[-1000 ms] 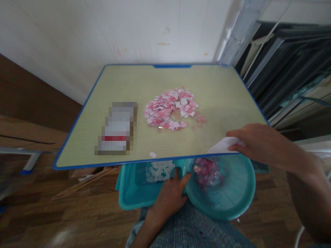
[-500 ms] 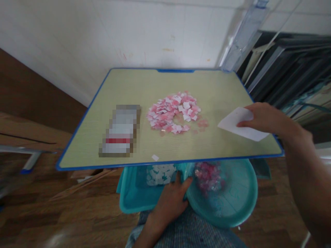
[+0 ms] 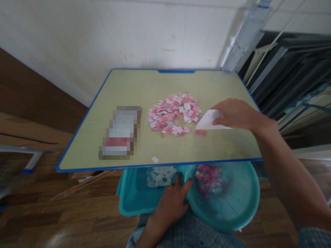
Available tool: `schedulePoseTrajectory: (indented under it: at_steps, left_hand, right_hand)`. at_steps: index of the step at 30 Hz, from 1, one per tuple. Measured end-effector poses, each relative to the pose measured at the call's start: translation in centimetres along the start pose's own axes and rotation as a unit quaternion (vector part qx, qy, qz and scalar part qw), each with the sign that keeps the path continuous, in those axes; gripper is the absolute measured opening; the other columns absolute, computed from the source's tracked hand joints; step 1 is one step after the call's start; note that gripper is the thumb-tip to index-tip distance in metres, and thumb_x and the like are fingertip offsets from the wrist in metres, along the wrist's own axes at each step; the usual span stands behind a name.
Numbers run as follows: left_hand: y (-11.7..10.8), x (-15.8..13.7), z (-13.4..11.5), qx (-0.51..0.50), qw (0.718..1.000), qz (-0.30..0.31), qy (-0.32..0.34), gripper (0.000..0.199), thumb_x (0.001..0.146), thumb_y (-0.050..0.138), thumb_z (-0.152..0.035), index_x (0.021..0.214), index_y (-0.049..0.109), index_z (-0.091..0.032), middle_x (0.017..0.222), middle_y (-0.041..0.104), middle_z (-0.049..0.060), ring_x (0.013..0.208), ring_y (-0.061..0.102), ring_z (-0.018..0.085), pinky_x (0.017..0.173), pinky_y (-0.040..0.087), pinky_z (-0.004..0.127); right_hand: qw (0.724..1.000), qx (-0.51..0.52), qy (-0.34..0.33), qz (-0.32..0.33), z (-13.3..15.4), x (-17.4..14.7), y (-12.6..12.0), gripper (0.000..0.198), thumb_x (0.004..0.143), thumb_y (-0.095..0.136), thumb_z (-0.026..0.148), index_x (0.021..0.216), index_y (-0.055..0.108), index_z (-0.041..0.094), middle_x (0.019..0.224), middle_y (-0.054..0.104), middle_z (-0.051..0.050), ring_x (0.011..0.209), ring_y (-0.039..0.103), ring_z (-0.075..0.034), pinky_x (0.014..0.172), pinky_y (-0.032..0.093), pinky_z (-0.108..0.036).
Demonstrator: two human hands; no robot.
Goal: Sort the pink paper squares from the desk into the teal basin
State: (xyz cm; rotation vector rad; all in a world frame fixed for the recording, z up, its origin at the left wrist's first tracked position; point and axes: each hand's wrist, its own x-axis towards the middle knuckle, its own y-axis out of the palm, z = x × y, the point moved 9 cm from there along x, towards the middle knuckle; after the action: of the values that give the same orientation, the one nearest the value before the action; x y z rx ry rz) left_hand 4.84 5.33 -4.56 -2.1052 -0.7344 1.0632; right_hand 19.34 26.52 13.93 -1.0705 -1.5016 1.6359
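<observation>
My right hand (image 3: 229, 113) pinches a folded or curved piece of white paper (image 3: 207, 120), low over the table at the right of the pile. The paper's left tip is by a wet-looking pink smear (image 3: 201, 132). Left of it, many small pink and white paper squares (image 3: 165, 113) lie heaped in a ring-like pile. Below the table's front edge, my left hand (image 3: 172, 199) rests where a teal tray (image 3: 125, 203) and a round teal basket (image 3: 243, 220) meet. Its thumb and index finger are apart, holding nothing I can see; the other fingers are partly hidden.
A blue-edged folding table (image 3: 124, 88) stands against the wall. A pixelated flat object (image 3: 120, 132) lies at its left, a lone white square (image 3: 155, 159) near its front edge. White pieces (image 3: 160, 175) fill part of the tray; a pink bundle (image 3: 210, 179) sits in the basket.
My right hand has moved left with the white paper, from near the table's right edge to beside the pink smear. My left hand has stayed in place.
</observation>
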Motion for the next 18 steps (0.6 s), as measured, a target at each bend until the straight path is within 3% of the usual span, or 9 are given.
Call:
schedulePoseTrajectory:
  at_steps: [4, 8, 12, 18]
  left_hand:
    - [-0.1, -0.1, -0.1, -0.007, 1.000, 0.002, -0.002, 0.068, 0.076, 0.051, -0.017, 0.140, 0.032, -0.030, 0.147, 0.028, 0.015, 0.105, 0.057, 0.030, 0.090, 0.042, 0.041]
    - [-0.1, -0.1, -0.1, -0.014, 1.000, 0.008, -0.004, 0.070, 0.074, 0.051, -0.016, 0.140, 0.032, -0.031, 0.148, 0.026, 0.014, 0.105, 0.057, 0.030, 0.089, 0.043, 0.042]
    - [0.0, 0.0, -0.1, -0.019, 1.000, 0.017, -0.004, 0.071, 0.074, 0.051, -0.016, 0.140, 0.031, -0.030, 0.148, 0.024, 0.016, 0.108, 0.055, 0.032, 0.090, 0.042, 0.043]
    - [0.0, 0.0, -0.1, -0.021, 1.000, 0.008, 0.002, 0.069, 0.075, 0.051, -0.016, 0.139, 0.032, -0.031, 0.148, 0.026, 0.015, 0.104, 0.057, 0.031, 0.089, 0.043, 0.043]
  right_hand:
    - [0.996, 0.000, -0.038, 0.084, 0.2, -0.4, 1.0, 0.023, 0.077, 0.058, 0.029, 0.091, 0.068, 0.015, 0.087, 0.070, -0.010, 0.081, 0.062, -0.022, 0.067, 0.041, -0.030]
    - [0.997, -0.023, 0.027, 0.070, -3.6, 0.3, 1.0, 0.033, 0.077, 0.059, 0.032, 0.096, 0.067, 0.005, 0.091, 0.068, -0.019, 0.081, 0.062, -0.025, 0.068, 0.042, -0.032]
    - [0.993, -0.035, 0.092, 0.063, -6.6, 1.4, 1.0, 0.037, 0.073, 0.064, 0.033, 0.096, 0.067, 0.004, 0.086, 0.068, -0.019, 0.075, 0.063, -0.025, 0.062, 0.043, -0.031]
    - [0.992, -0.050, 0.104, 0.044, -5.1, 2.7, 0.0, 0.040, 0.077, 0.061, 0.035, 0.104, 0.066, 0.006, 0.095, 0.067, -0.021, 0.091, 0.061, -0.030, 0.073, 0.043, -0.036]
